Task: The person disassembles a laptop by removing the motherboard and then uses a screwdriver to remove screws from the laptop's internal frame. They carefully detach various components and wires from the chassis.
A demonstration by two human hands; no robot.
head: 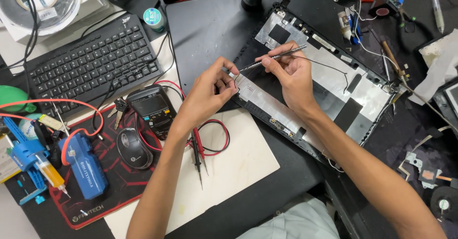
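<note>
Silver foil lines the inside of the black, rectangular laptop lid shell [334, 84] that lies open-side up and slantwise on the dark table [210, 24], and both hands work at its near left edge. The right hand [291, 74] has its grip closed on slim, silver metal tweezers [274, 57], held like a pen, the tips pointing left and down to a spot just beside the left fingertips. The left hand [210, 93] pinches narrowly, thumb against forefinger, on a small silvery piece [232, 75] at the corner of the foil; what exactly that piece is cannot be told. Near the left forearm lie a dark handheld multimeter [151, 110] with red and black probe leads [198, 150] crossing a pale cream work mat [238, 167]. A black computer mouse [133, 148] sits on a red-patterned black mat [114, 191], beside a blue plastic tool [86, 165]. A black keyboard [90, 62] rests farther back at the left.
</note>
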